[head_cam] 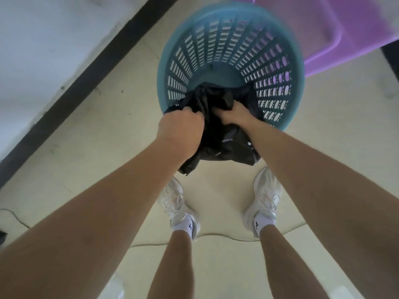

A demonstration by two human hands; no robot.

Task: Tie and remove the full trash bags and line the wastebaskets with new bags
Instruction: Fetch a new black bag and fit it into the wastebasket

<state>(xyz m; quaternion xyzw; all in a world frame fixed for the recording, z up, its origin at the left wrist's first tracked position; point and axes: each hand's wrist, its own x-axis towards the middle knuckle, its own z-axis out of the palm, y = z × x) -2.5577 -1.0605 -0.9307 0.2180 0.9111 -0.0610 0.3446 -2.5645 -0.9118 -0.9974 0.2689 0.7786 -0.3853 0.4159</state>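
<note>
In front of your feet stands the blue wastebasket, a round plastic one with rows of slots cut through its wall, set on the pale tiled floor with a purple plastic piece of furniture just behind it; its flat bottom shows bare at the middle. Over its near rim hangs the black trash bag, thin, crumpled and slightly shiny, part of it bunched down inside the basket and part draped outside towards you. Both your arms reach straight down and forward to it. Your left hand is a closed fist at the near rim, knuckles up, with a gathered edge of the bag clenched in it. Your right hand sits just beside it, a little further in, fingers curled shut into the bag's folds. Below, your white sneakers stand apart on the tiles.
</note>
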